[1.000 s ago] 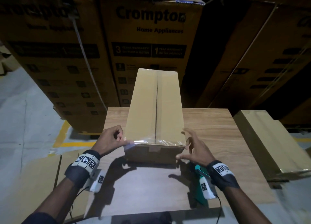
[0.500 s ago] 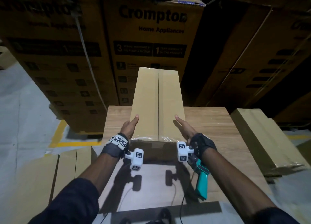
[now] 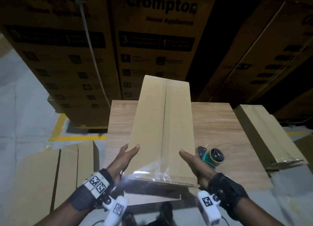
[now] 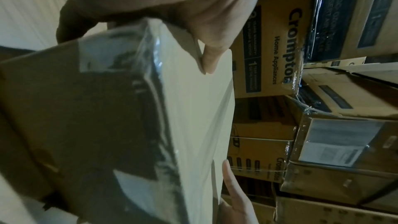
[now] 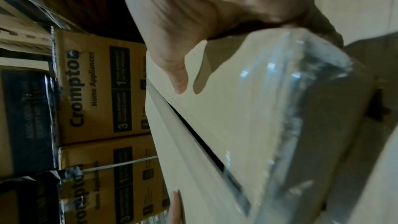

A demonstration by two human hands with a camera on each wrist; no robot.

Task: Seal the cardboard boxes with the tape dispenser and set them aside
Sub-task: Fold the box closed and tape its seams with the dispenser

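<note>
The long plain brown cardboard box (image 3: 162, 129), clear tape across its near end, is raised over the wooden table (image 3: 220, 124). The left hand (image 3: 124, 159) and right hand (image 3: 193, 163) clasp its long sides, thumbs on top, fingers wrapped beneath. The teal tape dispenser (image 3: 211, 156) lies on the table just beside the right hand.
</note>
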